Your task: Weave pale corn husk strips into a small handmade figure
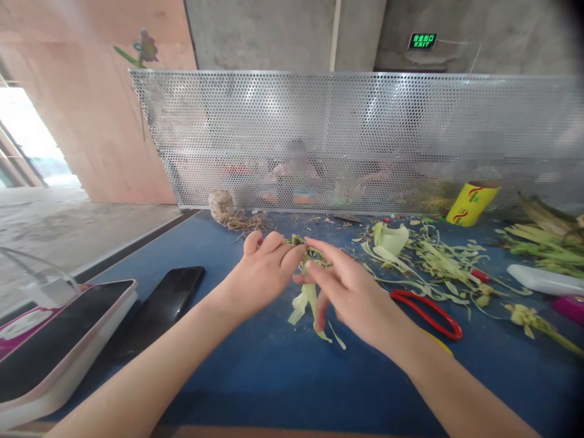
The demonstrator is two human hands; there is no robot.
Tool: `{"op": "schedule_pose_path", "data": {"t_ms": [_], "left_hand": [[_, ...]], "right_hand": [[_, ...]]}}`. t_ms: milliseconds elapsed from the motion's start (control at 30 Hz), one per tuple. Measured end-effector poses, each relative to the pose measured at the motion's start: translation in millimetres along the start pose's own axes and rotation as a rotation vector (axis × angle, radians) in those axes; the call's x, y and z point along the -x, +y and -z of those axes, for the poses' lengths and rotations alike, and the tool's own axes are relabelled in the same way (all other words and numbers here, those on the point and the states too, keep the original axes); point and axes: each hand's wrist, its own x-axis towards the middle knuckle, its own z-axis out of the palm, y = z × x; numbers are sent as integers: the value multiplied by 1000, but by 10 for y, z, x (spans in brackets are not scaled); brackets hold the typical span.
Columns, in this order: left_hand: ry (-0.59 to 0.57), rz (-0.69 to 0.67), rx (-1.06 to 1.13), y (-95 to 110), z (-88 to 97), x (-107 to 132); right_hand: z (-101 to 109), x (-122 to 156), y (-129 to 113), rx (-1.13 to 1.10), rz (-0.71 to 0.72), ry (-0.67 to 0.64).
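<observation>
Hands nearly together over the blue table (255, 377). Left hand (269, 263) pinches a pale husk (311, 297); right hand (349, 289) close beside, fingers curved, grip unclear. Husk strips trail below the fingertips. Red handle (449, 327) beside right forearm; phone (179, 295) left; twine (221, 205) beyond.

Craft workshop, indicated by bare concrete wall (283, 30), lit exit sign (423, 41) and perforated metal partition (274, 115). Blue surface (255, 383) strewn with pale green plant scraps (444, 261); tangled twine (249, 222) seen towards back.
</observation>
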Motion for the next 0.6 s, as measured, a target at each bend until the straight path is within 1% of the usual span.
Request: {"op": "schedule_pose_path", "data": {"t_ms": [33, 133, 167, 200, 233, 333, 367, 433, 500, 600], "left_hand": [[11, -19, 6, -7, 6, 3], [29, -71, 21, -12, 33, -4], [34, -82, 22, -8, 42, -10], [39, -94, 20, -2, 49, -17], [51, -109, 14, 5, 55, -23], [87, -153, -5, 20, 66, -37], [93, -162, -6, 22, 68, -38], [98, -167, 1, 22, 72, -37], [103, -167, 14, 21, 73, -33], [99, -181, 43, 20, 67, -26]], "right_hand": [[52, -1, -7, 29, 11, 32], [173, -46, -7, 114, 94, 249], [186, -70, 4, 89, 98, 252], [183, -95, 21, 24, 88, 215], [166, -118, 41, -74, 66, 136], [87, -158, 99, -453, -18, -177], [68, -162, 111, -546, -41, -252], [56, -161, 119, -656, -78, -329], [74, -159, 118, -712, -116, -363], [122, -169, 119, -809, -196, -448]]}}
